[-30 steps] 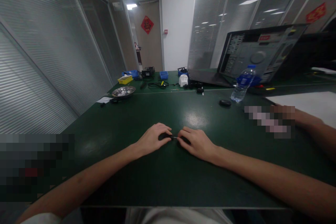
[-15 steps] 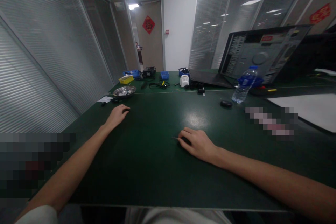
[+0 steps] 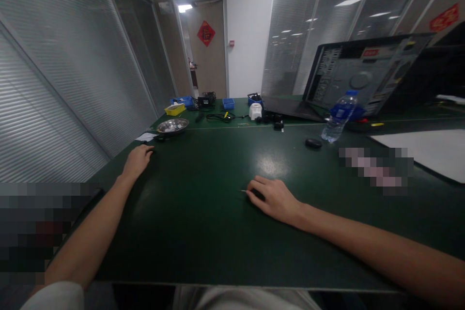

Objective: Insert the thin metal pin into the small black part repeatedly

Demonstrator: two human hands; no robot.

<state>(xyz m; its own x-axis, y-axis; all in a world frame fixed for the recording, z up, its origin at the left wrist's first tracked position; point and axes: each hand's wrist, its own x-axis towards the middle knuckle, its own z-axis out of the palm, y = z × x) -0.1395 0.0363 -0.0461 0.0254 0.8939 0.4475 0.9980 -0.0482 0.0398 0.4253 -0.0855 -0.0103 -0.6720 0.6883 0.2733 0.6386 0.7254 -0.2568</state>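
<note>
My left hand (image 3: 139, 160) is at the far left of the green table (image 3: 196, 232), its fingers curled together. Something dark shows at its fingertips, too small to make out. Just beyond it are small black items (image 3: 160, 139), a white paper (image 3: 145, 136) and a shiny metal bowl (image 3: 172, 126) with small pale things inside. Nearer the middle, my right hand (image 3: 274, 198) rests on the tabletop with thumb and fingers pinched. A thin, pale, needle-like piece (image 3: 242, 191) sticks out leftward from its fingertips; the rest of that piece is hidden.
A water bottle (image 3: 339, 117) and a black oval object (image 3: 313, 143) stand to the right, before an open computer case (image 3: 359, 75). Along the back lie a yellow tray (image 3: 175, 109), a blue basket (image 3: 228, 103), cables (image 3: 220, 116) and a white device (image 3: 255, 111).
My left hand has moved left, closer to the table's left edge and the small black items. My right hand has stayed in place with the thin piece in its fingertips.
</note>
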